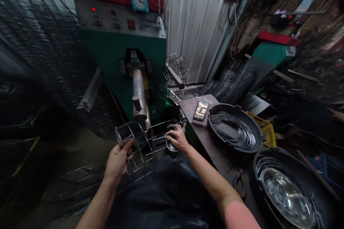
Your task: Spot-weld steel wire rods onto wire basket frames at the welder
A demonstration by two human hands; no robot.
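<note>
My left hand [119, 159] is closed round the near left side of a round metal wire frame [137, 146], which has curved rings and straight rods. The frame lies sideways above my lap, just below the electrodes of a green machine [107, 57]. My right hand [176, 137] is at the rods' right ends, fingers curled, thumb and forefinger pinched at one rod. A metal bowl [172, 146] sits just under that hand, partly hidden. The machine's thick cylindrical arm [138, 86] points down toward the frame.
A table [199, 136] on the right holds a phone [201, 111], a black pan of wire rings [233, 128], pliers [240, 185] and another pan with a steel bowl [287, 196]. Stacked wirework [53, 53] stands left. A person's arm [290, 134] shows far right.
</note>
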